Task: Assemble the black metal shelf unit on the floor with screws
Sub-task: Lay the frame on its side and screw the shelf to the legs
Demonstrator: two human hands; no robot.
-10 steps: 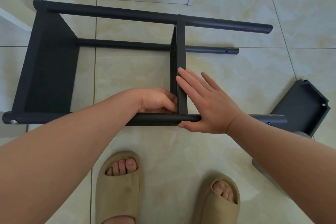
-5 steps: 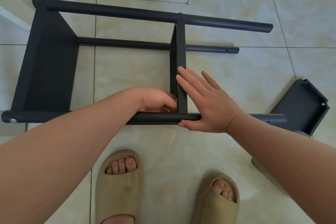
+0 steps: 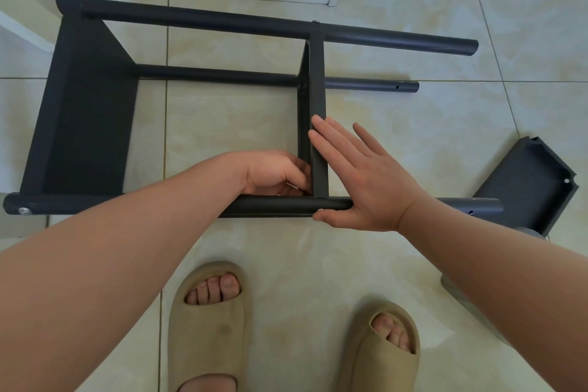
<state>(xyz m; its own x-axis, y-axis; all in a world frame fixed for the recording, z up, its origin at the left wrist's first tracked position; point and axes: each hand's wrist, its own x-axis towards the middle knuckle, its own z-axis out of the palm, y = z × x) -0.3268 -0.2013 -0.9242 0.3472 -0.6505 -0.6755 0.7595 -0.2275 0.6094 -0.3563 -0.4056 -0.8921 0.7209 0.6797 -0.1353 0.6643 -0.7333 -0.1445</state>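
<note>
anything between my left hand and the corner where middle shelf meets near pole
Nothing visible: the left hand sits at that corner of middle shelf and near pole; the right hand presses the shelf's other side.

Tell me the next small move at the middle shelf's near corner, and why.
Probably drive the thin silvery piece into that corner. The left hand pinches it where the middle shelf meets the near pole, while the right hand braces both flat. Screw or key, I cannot tell.
</note>
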